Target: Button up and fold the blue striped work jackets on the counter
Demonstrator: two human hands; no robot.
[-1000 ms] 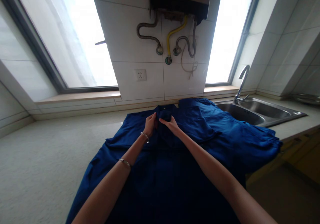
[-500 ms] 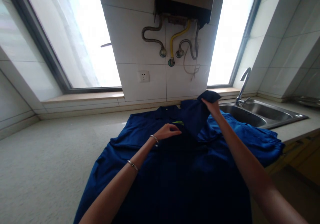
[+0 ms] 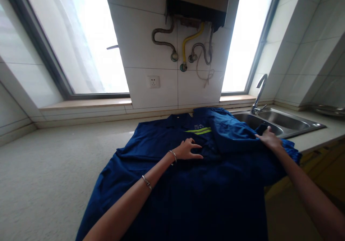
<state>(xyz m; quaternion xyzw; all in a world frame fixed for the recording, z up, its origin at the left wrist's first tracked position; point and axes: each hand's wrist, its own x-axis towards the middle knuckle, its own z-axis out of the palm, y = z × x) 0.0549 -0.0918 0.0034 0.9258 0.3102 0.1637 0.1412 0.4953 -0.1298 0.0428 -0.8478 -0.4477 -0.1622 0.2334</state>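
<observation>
Head view: a white-tiled wall between two bright windows fills the top, with a wall-mounted water heater (image 3: 196,4) above its hoses, among them a yellow gas hose (image 3: 190,36); a wall socket (image 3: 153,82) sits lower down. Below runs a speckled stone counter (image 3: 54,169), with a stainless double sink (image 3: 280,120) and its curved faucet (image 3: 260,92) to the right.

A blue work shirt (image 3: 172,198) lies spread on the counter, collar toward the wall; its lower part runs out of view at the counter's front edge, and its far-right cloth reaches the sink's rim. One folded sleeve (image 3: 231,133) lies across the chest, just beside the lime reflective stripes (image 3: 198,130).

The left hand (image 3: 187,149) rests on the chest, fingers loosely spread, gripping nothing visibly; the right hand (image 3: 269,139) lies flat and wide on the cloth by the sink, also with no clear grip.

The risk is at the edges — a careless tug on the cloth could drag the sleeve or hem into the basin, where any wet could soak it, or slide the overhanging shirt off the counter; the fold could also spring loose if lifted.
</observation>
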